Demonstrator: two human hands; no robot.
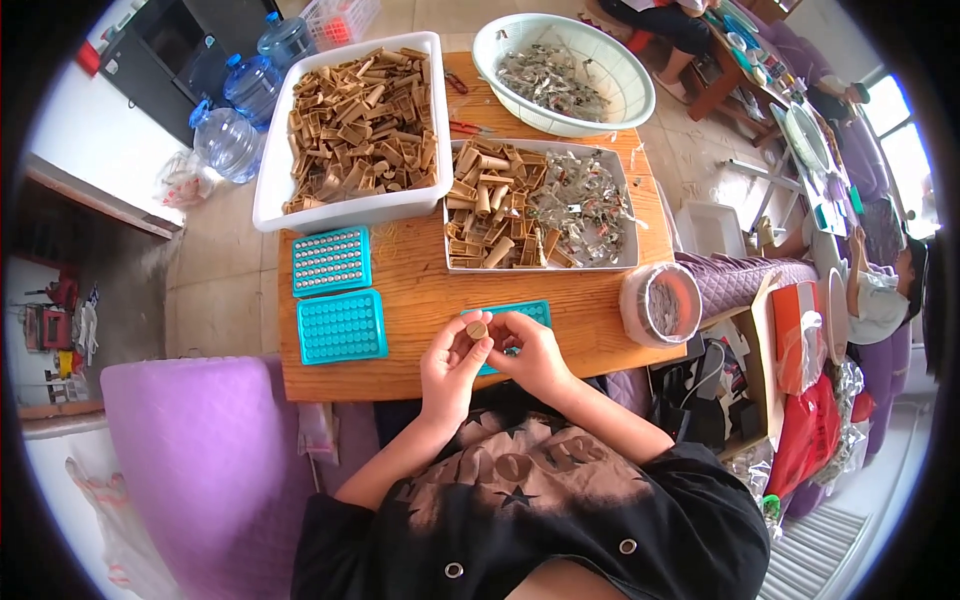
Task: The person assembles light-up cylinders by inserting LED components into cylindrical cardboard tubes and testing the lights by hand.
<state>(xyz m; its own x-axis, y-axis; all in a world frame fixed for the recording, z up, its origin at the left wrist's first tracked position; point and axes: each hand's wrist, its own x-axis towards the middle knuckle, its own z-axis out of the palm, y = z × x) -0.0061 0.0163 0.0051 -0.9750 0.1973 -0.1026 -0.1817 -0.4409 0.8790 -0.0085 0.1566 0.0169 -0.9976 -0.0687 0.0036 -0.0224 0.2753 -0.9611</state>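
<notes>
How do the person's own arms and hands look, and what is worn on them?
Both forearms are bare and come in from the lower edge. The left hand and right hand wear no gloves; no rings or watch can be made out. The short sleeves belong to a black shirt with a faded tan print and metal eyelets.

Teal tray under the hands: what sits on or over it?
Both hands, left hand and right hand, cover most of the teal tray; a small tan tube is pinched above it. Whether its covered holes are filled cannot be seen.
</notes>
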